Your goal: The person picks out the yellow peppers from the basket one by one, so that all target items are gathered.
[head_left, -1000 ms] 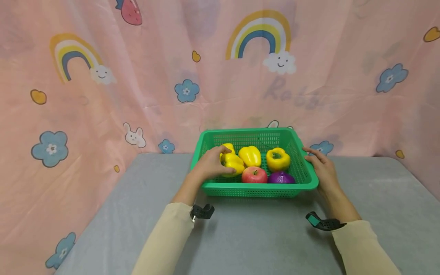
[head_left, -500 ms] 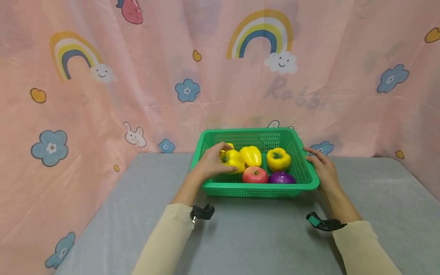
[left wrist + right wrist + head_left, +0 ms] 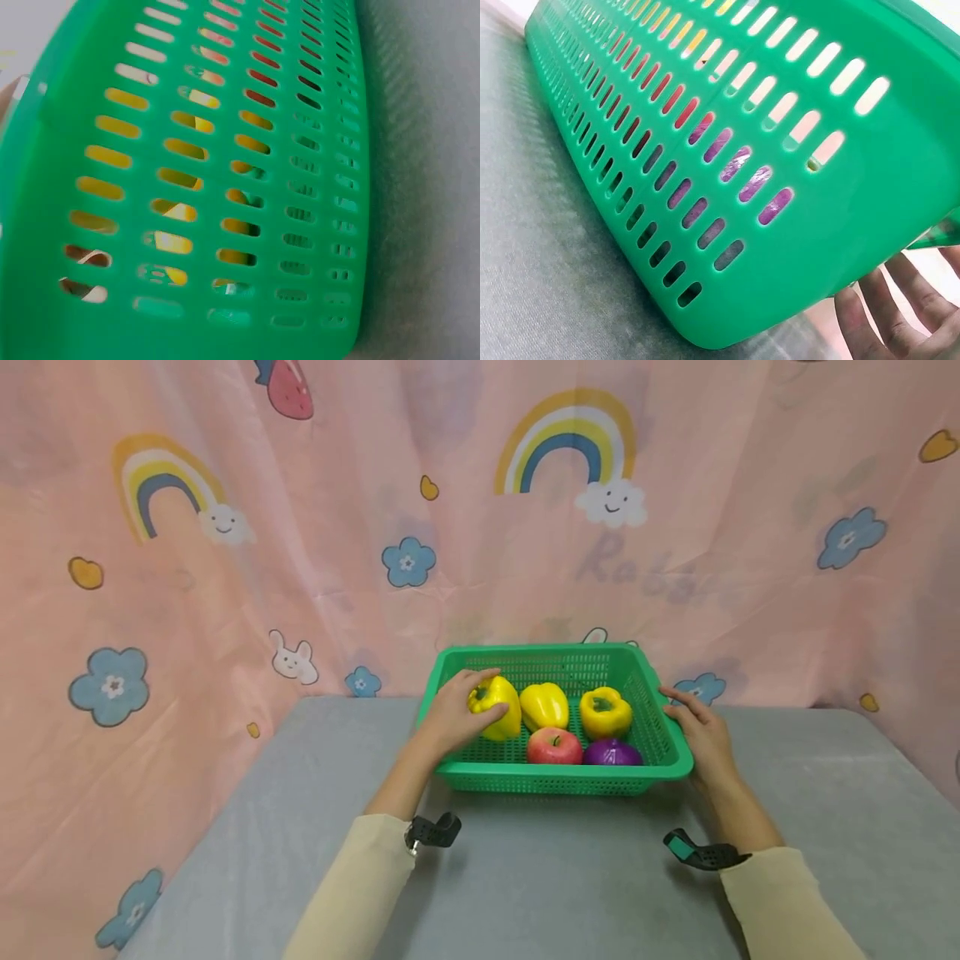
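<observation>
A pink cloth (image 3: 315, 585) printed with rainbows, flowers and rabbits hangs behind a grey worktop (image 3: 555, 877). On the worktop sits a green slotted basket (image 3: 555, 770), its long side toward the person. Two cream sleeves (image 3: 345, 893) reach in from the near edge. The left hand (image 3: 452, 714) comes over the basket's left side, fingers and thumb clamped on a yellow pepper (image 3: 506, 706), which is inside at the left (whether it touches the bottom, I cannot tell). The right hand (image 3: 705, 739) rests against the basket's right end from outside, its fingers slightly apart. Also inside are a middle yellow pepper (image 3: 544, 706), next to the held one, and a right-hand yellow pepper (image 3: 605, 714) with its stem end showing. In front of these lie a red apple (image 3: 554, 747) and, just beside it, a round purple piece (image 3: 612, 752). Each wrist wears a black strap (image 3: 437, 832).
</observation>
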Tool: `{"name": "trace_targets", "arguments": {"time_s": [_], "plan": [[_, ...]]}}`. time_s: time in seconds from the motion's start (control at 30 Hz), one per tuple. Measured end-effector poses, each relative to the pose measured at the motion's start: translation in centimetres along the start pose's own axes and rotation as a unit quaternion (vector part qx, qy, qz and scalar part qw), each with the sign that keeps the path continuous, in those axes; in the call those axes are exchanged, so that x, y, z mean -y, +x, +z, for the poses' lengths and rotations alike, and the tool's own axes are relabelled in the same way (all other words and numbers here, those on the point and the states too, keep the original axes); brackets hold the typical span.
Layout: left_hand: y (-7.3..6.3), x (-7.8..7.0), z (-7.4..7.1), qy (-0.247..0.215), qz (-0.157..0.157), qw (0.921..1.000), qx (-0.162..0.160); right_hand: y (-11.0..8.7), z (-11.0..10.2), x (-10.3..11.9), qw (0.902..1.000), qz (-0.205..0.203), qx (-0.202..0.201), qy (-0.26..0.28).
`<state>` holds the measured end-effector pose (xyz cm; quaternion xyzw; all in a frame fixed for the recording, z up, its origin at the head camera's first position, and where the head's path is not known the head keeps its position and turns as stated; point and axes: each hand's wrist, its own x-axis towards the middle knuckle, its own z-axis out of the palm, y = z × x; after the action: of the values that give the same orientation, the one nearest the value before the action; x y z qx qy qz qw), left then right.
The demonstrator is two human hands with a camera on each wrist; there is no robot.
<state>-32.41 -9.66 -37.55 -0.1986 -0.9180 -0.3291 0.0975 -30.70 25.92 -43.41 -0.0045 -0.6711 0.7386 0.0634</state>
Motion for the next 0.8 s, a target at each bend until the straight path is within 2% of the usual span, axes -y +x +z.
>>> {"name": "trace_targets", "arguments": {"time_s": [0.23,0.4,0.67,0.8], "plan": [[-0.9,0.1,-0.4,-0.075,-0.018,0.9954,-0.056,0.0,0.2,-0.2,0.9999,-0.008,-0.005,-0.006],[-1.5,0.1,-0.8,-0.082,-0.018,0.9933,-0.079,-0.1,0.2,-0.3,0.9999,-0.008,-0.004,0.005],[-2.6,-0.1,-2.7,-0.09,0.021,0.9818,-0.166,-0.2,0.3,-0.2,0.9999,-0.005,-0.007,0.006],[-3.0,0.0,-3.8,-0.092,0.026,0.9774,-0.189,-0.2,0.2,-0.2,0.9999,-0.005,-0.01,-0.001]]}}
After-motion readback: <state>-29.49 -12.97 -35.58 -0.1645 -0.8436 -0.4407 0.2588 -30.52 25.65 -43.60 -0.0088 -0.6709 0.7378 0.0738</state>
